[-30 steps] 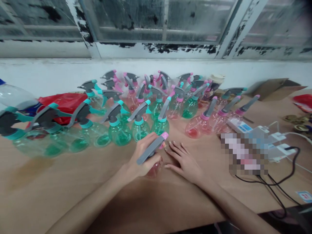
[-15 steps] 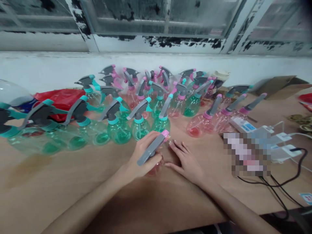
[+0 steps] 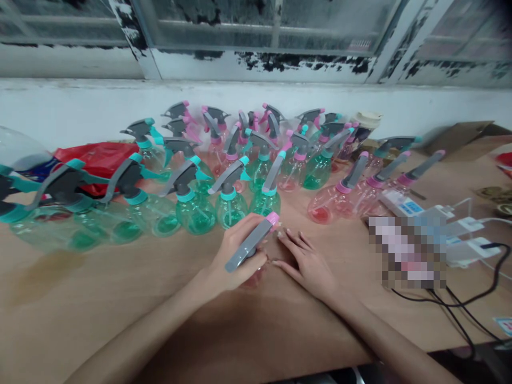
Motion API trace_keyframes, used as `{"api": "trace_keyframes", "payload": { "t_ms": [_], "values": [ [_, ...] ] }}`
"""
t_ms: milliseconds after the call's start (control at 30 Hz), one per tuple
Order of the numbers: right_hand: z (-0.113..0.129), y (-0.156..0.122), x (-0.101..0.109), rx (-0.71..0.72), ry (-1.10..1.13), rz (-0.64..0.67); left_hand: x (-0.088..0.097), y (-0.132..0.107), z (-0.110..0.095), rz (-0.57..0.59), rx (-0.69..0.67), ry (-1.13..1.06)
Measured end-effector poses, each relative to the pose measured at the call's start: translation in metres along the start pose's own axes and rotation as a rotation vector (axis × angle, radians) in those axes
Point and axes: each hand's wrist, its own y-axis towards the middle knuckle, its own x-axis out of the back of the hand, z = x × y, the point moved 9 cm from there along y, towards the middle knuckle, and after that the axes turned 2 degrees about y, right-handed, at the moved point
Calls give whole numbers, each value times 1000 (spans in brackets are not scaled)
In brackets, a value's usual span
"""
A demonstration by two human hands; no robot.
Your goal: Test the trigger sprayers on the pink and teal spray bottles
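Note:
My left hand (image 3: 236, 256) is closed round the neck of a pink spray bottle (image 3: 253, 242) with a grey trigger head and pink nozzle. The nozzle points away to the right, and the fingers hide much of the bottle's clear pink body. My right hand (image 3: 306, 261) lies flat on the table just right of that bottle, fingers spread, holding nothing. Beyond my left hand stands a row of green spray bottles (image 3: 196, 213) with turquoise collars. Several pink spray bottles (image 3: 322, 210) stand ahead of my right hand.
Behind are more spray bottles (image 3: 262, 165) near the white wall. A red plastic bag (image 3: 100, 157) lies at the left. At the right are a power strip with white chargers (image 3: 466, 250), black cables (image 3: 448, 305), a blurred-out object (image 3: 406, 256) and a cardboard box (image 3: 460, 138).
Both hands keep almost the same pose, with the left still round the pink spray bottle. The view has shifted slightly; the bottles stand as before.

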Motion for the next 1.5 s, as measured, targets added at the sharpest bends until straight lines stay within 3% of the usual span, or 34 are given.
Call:
{"api": "trace_keyframes", "payload": {
  "t_ms": [567,933,1500],
  "values": [
    [-1,0,-2,15,-3,-10,2,6,-10,16,-41,61],
    [1,-1,-1,23,8,-26,0,7,1,16,3,-4],
    [-1,-1,-2,19,14,-24,-1,3,2,26,41,0]
  ]
}}
